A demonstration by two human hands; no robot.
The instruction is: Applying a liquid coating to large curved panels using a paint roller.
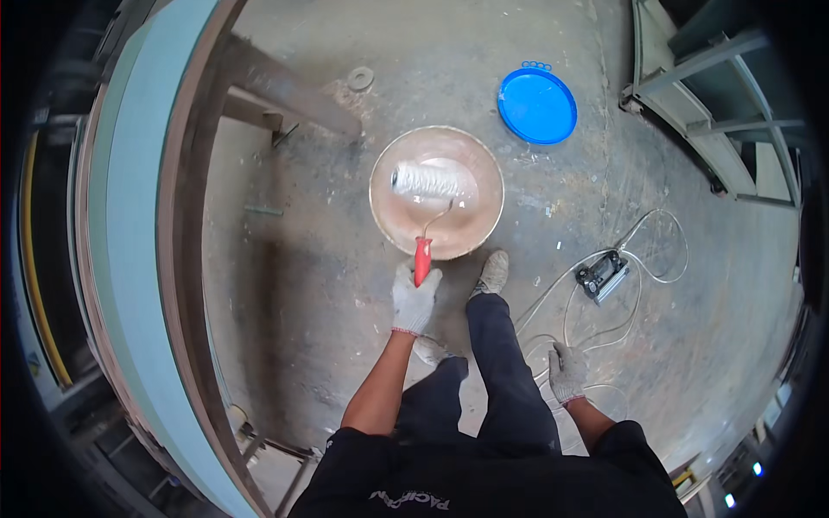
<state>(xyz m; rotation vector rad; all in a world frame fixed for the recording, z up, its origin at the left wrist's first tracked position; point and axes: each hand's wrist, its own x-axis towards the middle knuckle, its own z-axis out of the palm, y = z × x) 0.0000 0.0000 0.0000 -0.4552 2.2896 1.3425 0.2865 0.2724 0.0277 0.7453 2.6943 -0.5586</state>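
White-gloved left hand (415,300) — grasping red plastic grip (422,262) of white fluffy paint roller (432,181), set within rim of round cream basin (483,195); contact underneath unclear. Looks light: stiff wire, soft sleeve, likely slippery if wet; grip best hold. Rim hems sideways travel; grey concrete floor (527,186) gives room rightward, below round blue plastic lid (537,105). Grey-gloved right hand (568,373) low — can't tell if clenched

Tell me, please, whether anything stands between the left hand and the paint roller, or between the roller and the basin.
Nothing visible does: the left hand grips the paint roller by its red handle, and its white cover shows over the basin; whether they touch is unclear.
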